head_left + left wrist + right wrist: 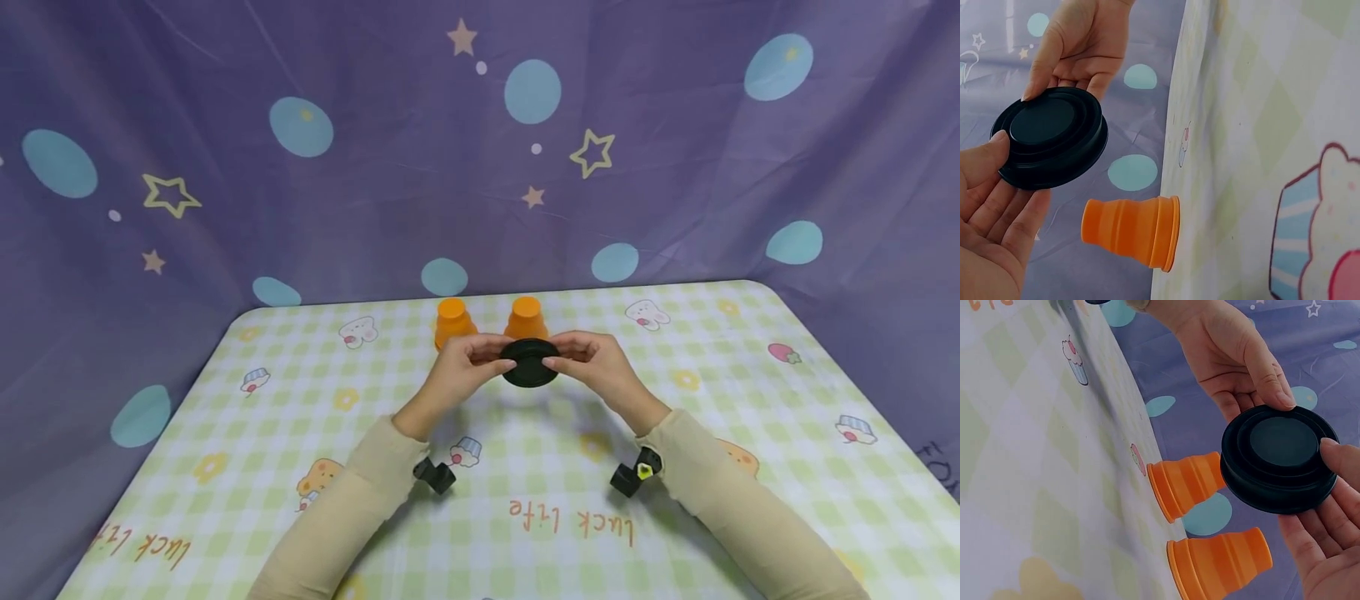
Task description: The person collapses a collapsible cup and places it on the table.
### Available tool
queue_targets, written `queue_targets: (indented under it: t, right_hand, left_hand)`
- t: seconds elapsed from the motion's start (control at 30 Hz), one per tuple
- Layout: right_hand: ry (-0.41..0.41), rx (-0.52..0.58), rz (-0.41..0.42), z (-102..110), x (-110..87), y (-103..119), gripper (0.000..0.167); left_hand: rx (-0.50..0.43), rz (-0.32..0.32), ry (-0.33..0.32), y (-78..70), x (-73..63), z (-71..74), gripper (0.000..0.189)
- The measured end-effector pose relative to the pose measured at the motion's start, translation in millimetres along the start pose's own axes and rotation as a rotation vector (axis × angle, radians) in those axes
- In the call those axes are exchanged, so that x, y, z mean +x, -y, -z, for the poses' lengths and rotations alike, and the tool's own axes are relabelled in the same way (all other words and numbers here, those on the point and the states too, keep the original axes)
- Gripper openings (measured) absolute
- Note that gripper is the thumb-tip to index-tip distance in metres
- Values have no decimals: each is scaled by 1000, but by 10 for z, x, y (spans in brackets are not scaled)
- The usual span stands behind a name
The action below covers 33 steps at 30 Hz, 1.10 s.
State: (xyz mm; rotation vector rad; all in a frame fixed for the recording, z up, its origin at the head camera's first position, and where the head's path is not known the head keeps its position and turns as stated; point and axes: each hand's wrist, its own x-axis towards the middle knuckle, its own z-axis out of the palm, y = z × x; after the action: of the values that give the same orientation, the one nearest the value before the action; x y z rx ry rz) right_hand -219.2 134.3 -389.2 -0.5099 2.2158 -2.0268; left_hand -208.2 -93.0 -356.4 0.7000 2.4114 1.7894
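Observation:
Between both hands, raised over the table, is a dark, round collapsible cup (529,363), folded flat into a disc with concentric rings. My left hand (467,372) pinches its left edge, thumb on the ringed face and fingers behind. The right hand (597,370) grips the opposite edge the same way. In the left wrist view the disc (1047,137) tilts, its ringed face showing. Just beyond the hands, two orange collapsible cups stand extended and upside down, wide rims on the table: a left one (452,321) and a right one (527,317), partly hidden behind the disc and fingers.
A green-and-white checked cloth (525,467) with printed cartoons covers the table. Behind its far edge hangs a purple curtain (390,192) with stars and blue ovals. Small black devices are strapped at the left wrist (435,476) and right wrist (636,472).

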Motion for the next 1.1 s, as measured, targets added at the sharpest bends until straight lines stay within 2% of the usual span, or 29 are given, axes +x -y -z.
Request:
queue_targets:
  t: [0.2, 0.47, 0.63, 0.83, 0.97, 1.1]
  right_hand:
    - [2, 16, 19, -4, 6, 9, 31]
    - [14, -8, -22, 9, 31, 8, 31]
    - [78, -15, -88, 15, 52, 20, 42]
    - [175, 61, -168, -4, 97, 34, 55]
    - [178, 102, -179, -24, 111, 30, 56]
    - [149, 147, -180, -36, 120, 54, 51]
  left_hand:
    - [-32, 15, -21, 203, 49, 11, 31]
    - [-47, 8, -43, 224, 37, 39, 29]
    - [-63, -1, -35, 216, 33, 39, 28]
    - [-84, -20, -34, 225, 46, 41, 27]
    - [-94, -45, -30, 224, 47, 41, 26]
    - [-97, -70, -25, 220, 62, 41, 27]
